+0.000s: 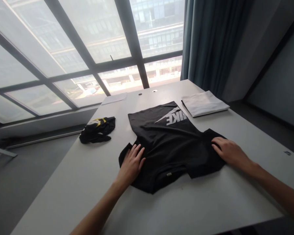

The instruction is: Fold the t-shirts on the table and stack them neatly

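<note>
A black T-shirt (pixel 171 147) with a white NIKE print lies spread on the white table, its neck opening towards me and its hem towards the window. On the left sleeve rests my left hand (pixel 132 160), its fingers stretched out flat over the fabric. My right hand (pixel 226 149) lies on the sleeve at the right, fingers extended and touching the cloth near its edge. Soft wrinkles run across the middle of the shirt. The sleeve under my left hand is partly hidden.
A crumpled black garment (pixel 98 130) with yellow and white marks lies at the table's left edge. Folded white cloth (pixel 204 103) sits at the back right. A pale flat sheet (pixel 114 98) lies at the far left, near the window. The white table (pixel 83 186) carries everything.
</note>
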Tool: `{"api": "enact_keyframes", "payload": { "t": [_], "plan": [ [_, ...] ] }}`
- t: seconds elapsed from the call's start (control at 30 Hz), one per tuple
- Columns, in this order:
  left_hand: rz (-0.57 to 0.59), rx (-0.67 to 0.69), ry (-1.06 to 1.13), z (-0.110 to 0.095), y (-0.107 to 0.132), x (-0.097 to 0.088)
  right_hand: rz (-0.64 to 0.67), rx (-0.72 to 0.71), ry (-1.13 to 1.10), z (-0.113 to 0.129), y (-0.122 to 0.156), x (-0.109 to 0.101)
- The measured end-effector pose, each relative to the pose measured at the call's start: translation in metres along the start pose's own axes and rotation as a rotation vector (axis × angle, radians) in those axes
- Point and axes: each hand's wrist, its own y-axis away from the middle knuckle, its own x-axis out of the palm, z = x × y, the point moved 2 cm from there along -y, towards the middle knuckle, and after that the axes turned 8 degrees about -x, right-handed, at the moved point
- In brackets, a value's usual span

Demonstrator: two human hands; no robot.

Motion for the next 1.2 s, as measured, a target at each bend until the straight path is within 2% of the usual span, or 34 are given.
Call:
{"api": "enact_keyframes", "payload": {
  "t": [0.17,0.23,0.3,0.37,0.43,0.5,0.53,0.63,0.73,0.87,0.97,1.07,1.13,1.2],
  "plan": [
    [0.056,-0.302,-0.174,0.024,0.047,0.015,-0.002,0.071,0.027,-0.001,-0.027,0.007],
    [0.061,-0.385,-0.221,0.025,0.067,0.013,-0.024,0.073,0.03,0.003,-0.034,0.008],
    [0.002,-0.393,-0.233,0.019,0.076,0.002,-0.07,0.055,0.025,0.011,-0.039,0.008],
    [-0.064,-0.308,-0.164,0.007,0.069,-0.013,-0.112,0.015,-0.001,0.023,-0.043,0.01],
    [-0.065,-0.16,-0.026,-0.002,0.048,-0.022,-0.123,-0.039,-0.053,0.037,-0.046,0.017],
    [-0.003,-0.03,0.091,-0.005,0.021,-0.02,-0.104,-0.082,-0.1,0.05,-0.045,0.029],
    [0.023,-0.011,0.11,-0.003,0.01,-0.015,-0.087,-0.095,-0.113,0.054,-0.043,0.035],
    [0.094,-0.044,0.102,0.011,-0.005,0.007,-0.028,-0.115,-0.104,0.058,-0.037,0.054],
    [0.09,-0.128,0.072,0.022,0.013,0.02,0.029,-0.194,-0.106,0.054,-0.034,0.061],
    [0.052,-0.252,0.016,0.024,0.052,0.015,0.093,-0.299,-0.134,0.052,-0.037,0.06],
    [0.041,-0.293,-0.026,0.023,0.064,0.004,0.099,-0.311,-0.128,0.056,-0.04,0.06],
    [0.013,-0.307,-0.063,0.023,0.052,0.0,0.081,-0.317,-0.112,0.057,-0.039,0.063],
    [0.019,-0.309,-0.053,0.025,0.031,0.005,0.069,-0.306,-0.099,0.056,-0.036,0.064],
    [0.082,-0.338,-0.013,0.031,0.0,0.015,0.054,-0.284,-0.08,0.055,-0.031,0.064]
  ]
}}
